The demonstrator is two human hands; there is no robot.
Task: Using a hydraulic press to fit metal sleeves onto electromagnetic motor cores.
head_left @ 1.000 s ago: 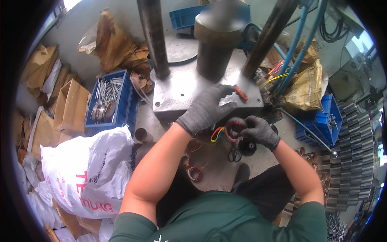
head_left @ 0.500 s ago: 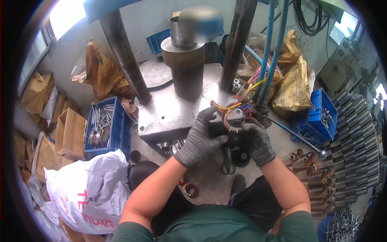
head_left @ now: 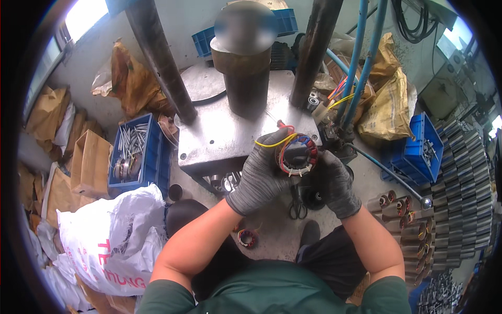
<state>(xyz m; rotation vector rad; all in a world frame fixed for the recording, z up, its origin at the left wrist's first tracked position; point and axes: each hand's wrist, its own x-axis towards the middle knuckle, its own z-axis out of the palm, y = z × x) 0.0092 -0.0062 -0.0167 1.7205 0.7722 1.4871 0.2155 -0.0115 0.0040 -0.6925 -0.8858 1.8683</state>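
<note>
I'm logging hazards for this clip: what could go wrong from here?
The loose yellow lead crosses the left hand, so it might snag or get tugged. The wound ring is held up between that hand and the right hand; if the grip slips, it could drop or knock its windings on the metal table.

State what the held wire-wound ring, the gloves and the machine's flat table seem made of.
Wire-wound ring: probably metal wire windings with plastic-coated leads, going by its red segments and bendy yellow lead; core unclear.
Gloves: likely matte grey knit, given fine ribbed creases.
Flat table: metal, perhaps steel; bright glare.
</note>
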